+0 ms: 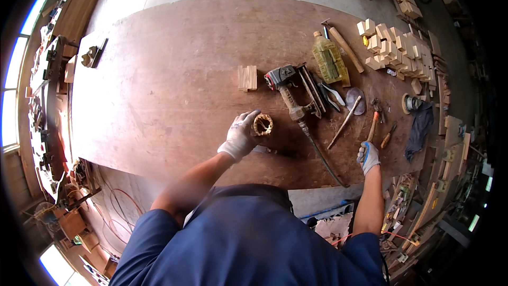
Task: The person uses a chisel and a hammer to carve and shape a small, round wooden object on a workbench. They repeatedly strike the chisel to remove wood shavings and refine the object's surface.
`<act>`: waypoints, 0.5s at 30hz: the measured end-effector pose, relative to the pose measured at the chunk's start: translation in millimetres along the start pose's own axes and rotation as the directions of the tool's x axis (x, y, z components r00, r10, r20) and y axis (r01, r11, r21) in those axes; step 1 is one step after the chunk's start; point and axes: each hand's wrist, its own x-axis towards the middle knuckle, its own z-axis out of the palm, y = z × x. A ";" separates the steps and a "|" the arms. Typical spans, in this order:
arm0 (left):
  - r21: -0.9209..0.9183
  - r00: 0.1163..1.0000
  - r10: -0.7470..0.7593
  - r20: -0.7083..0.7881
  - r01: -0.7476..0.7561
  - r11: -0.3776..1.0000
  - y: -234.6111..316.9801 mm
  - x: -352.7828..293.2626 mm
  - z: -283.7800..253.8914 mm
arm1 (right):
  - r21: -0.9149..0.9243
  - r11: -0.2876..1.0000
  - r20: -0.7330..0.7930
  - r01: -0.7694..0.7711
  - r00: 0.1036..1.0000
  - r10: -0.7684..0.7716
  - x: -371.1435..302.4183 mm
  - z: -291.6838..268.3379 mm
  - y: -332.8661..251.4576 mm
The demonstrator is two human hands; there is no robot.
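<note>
My left hand (241, 135), in a whitish work glove, is closed around the left side of a round, hollow, yellow-brown piece (271, 124) near the table's front edge. Its opening faces up, with a dark inside; I cannot tell just what it is. Off to the right, my gloved right hand (369, 157) grips the wooden handle of a hammer (374, 122), whose head points away from me. Beyond my left hand lies a nail gun (290, 92) with a green hose (321, 156). A small striped wooden block (247, 78) rests just left of it.
The brown wooden table (159, 85) also bears a yellowish bottle (328, 58), a long-handled hammer (346, 47), pliers (332, 94), a thin stick (345, 122) and a dark cloth (419, 127). Stacked wood blocks (397, 47) fill the far right. A hand plane (94, 56) sits far left.
</note>
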 end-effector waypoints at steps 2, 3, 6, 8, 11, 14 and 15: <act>0.051 0.993 0.112 -0.037 -0.110 0.993 -0.5 -6.0 0.9 | 0.203 0.979 0.058 0.030 0.997 -0.043 -22.4 15.2 6.5; 0.079 0.985 0.164 -0.059 -0.159 0.984 -0.6 -9.2 0.3 | 0.060 0.967 0.030 0.246 0.968 -0.248 -45.3 31.7 19.4; 0.042 0.980 0.177 -0.093 -0.174 0.984 5.2 -14.0 0.9 | 0.012 0.865 -0.237 0.502 0.842 -0.485 -106.7 89.2 62.6; 0.054 0.977 0.186 -0.109 -0.181 0.982 2.9 -17.0 1.7 | 0.093 0.858 -0.135 0.505 0.860 -0.492 -131.2 117.1 88.2; 0.036 0.980 0.166 -0.110 -0.163 0.986 0.4 -19.2 1.3 | 0.036 0.895 0.120 0.444 0.887 -0.445 -158.0 139.5 90.2; -0.015 0.992 0.100 -0.073 -0.101 0.995 -1.2 -17.7 -2.4 | -0.172 0.863 0.248 0.475 0.869 -0.429 -173.6 162.9 105.9; -0.021 0.994 0.080 -0.069 -0.082 0.996 -6.3 -17.7 -0.2 | -0.246 0.801 0.268 0.546 0.833 -0.485 -183.2 176.5 109.7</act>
